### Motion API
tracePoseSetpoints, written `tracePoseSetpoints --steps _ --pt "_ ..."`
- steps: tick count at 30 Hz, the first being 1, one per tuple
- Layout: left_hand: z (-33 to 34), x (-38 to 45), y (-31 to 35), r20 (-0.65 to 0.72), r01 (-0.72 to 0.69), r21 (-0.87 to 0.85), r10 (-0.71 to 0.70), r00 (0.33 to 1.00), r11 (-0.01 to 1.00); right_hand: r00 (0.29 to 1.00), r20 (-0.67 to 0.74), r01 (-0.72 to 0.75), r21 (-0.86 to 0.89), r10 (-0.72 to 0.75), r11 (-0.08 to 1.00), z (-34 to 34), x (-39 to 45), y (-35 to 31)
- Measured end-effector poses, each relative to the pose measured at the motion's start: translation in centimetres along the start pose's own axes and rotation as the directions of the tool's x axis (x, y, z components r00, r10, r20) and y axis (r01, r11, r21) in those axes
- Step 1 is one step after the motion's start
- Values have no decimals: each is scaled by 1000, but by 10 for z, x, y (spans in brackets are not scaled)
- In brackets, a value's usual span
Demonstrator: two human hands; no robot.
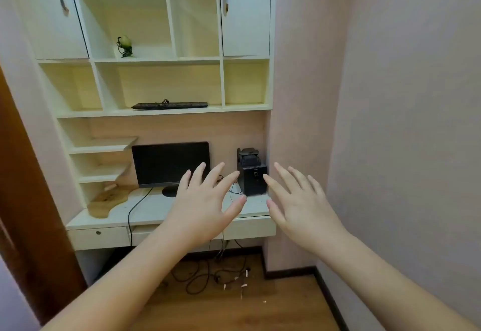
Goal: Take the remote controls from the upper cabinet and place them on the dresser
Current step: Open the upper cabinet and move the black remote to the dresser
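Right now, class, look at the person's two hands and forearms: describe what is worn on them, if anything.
Nothing is worn. The left hand and right hand are bare, with no gloves, rings, watch or bracelet visible. Both forearms are uncovered as far as the frame shows, and no sleeve is in view.

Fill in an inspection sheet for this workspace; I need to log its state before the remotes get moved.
Surface: white desk under a shelf unit, drawers below.
Job's things: remotes nothing seen; upper cabinet doors, left and right, both closed.
Clutter: monitor, black speaker, wooden board on desk; keyboard and a small ornament on shelves.
Hands: left hand and right hand both open, fingers spread, holding nothing, raised in front of the desk.
Cables: monitor lead over desk edge; tangle on floor.
Surroundings: pink walls, wooden floor, brown door frame on the left.
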State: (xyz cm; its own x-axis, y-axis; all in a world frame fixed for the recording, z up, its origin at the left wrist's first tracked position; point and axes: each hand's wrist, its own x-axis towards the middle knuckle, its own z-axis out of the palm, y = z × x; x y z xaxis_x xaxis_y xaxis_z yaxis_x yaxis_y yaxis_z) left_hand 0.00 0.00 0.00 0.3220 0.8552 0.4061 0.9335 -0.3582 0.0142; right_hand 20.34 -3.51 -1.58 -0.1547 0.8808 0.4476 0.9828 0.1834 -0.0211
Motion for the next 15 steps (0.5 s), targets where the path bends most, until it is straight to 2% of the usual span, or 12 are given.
tracePoseSetpoints --steps 2,7,15 --pt "7 14 12 -83 -49 49 53 995 998 1000 -9 -2 -18 1 1000 6 7 20" --pt "29 57 38 -127 -76 77 85 988 994 1000 -8 22 -6 -22 1000 25 30 61" --pt "71 105 45 -40 -30 42 31 999 999 999 41 20 55 -23 998 54 71 96"
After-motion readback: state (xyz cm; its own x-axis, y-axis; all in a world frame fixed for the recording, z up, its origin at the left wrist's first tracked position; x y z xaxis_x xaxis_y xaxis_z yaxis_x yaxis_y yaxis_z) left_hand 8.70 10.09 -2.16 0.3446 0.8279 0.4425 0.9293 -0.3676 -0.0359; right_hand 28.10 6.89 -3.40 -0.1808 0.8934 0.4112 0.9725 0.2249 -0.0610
